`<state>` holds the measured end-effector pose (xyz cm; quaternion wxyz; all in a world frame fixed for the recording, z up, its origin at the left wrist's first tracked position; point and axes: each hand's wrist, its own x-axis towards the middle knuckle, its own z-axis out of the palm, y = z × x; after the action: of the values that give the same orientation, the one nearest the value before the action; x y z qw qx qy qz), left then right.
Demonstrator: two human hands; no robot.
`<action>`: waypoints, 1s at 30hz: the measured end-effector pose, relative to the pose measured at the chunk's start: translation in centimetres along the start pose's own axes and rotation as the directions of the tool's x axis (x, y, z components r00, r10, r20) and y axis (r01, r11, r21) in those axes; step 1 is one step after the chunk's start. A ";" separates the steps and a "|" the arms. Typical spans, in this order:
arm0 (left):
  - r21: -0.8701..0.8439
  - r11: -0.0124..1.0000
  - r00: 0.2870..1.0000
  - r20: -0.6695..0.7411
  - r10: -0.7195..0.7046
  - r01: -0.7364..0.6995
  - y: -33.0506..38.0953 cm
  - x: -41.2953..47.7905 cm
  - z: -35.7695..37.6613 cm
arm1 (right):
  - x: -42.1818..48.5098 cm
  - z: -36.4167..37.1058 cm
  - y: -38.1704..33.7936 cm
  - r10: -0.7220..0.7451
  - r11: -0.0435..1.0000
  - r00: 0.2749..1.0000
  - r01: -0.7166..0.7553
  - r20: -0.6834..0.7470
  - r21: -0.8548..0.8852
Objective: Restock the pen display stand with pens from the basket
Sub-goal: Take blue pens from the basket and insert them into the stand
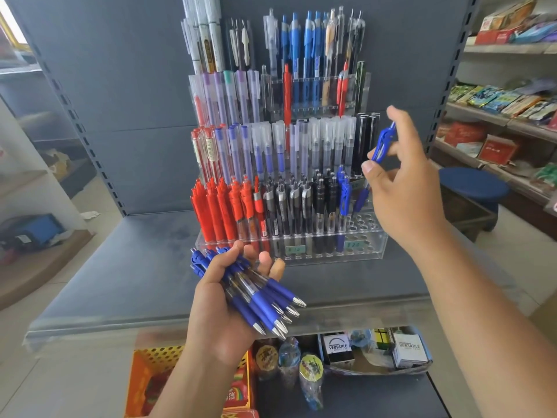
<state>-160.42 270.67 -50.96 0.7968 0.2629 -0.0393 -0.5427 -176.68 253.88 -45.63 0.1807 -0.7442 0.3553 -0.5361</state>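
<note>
Left hand [223, 300] is curled round a bundle of blue pens [262, 294], tips toward the person, low in front of the pen display stand [373, 248]. Right hand [404, 188] pinches 1 blue pen [381, 143] mid-barrel, clip end up, above the empty holes [360, 224] in the bottom tier. Pens look light, stiff and smooth. The rubber grip is likely the surest hold. The bundle may fan out if loosened.

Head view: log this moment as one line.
left hand grips blue pen bundle | right hand pinches single blue pen beside display stand | bottom-right holes empty
</note>
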 end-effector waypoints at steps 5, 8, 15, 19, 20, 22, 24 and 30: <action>0.010 1.000 1.000 -0.004 0.002 -0.002 0.0 0.0 -0.1 | -0.2 0.7 0.4 -0.012 1.000 1.000 0.012 0.023 -0.017; 0.008 1.000 1.000 -0.003 -0.005 0.005 0.1 0.1 -0.1 | -0.3 1.1 0.6 0.011 1.000 1.000 -0.011 0.011 0.004; 0.018 1.000 1.000 -0.014 -0.008 0.008 0.2 0.1 -0.3 | -0.4 1.4 0.6 -0.007 1.000 1.000 0.007 0.009 0.006; 0.021 1.000 1.000 -0.012 -0.003 0.003 0.1 0.1 -0.3 | -0.1 1.2 0.5 -0.004 0.997 0.999 0.007 -0.042 0.072; 0.019 1.000 1.000 -0.012 0.000 0.000 0.1 0.1 -0.3 | -0.1 1.2 0.6 -0.006 0.997 0.999 0.009 -0.044 0.070; 0.017 1.000 1.000 -0.015 0.005 -0.005 0.1 0.0 -0.2 | -0.2 1.3 0.7 -0.005 0.999 1.000 0.005 -0.022 0.039; 0.022 1.000 1.000 -0.017 0.007 -0.007 0.1 0.0 -0.1 | -0.3 1.5 0.9 -0.002 1.000 1.000 0.002 0.019 0.009; 0.031 0.999 1.000 -0.008 0.009 -0.009 0.1 0.1 -0.2 | -0.5 1.9 1.5 0.005 0.999 0.998 -0.007 0.067 0.039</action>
<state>-160.26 270.71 -51.09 0.7952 0.2772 -0.0455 -0.5374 -175.47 252.97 -47.60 0.2085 -0.7570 0.3407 -0.5171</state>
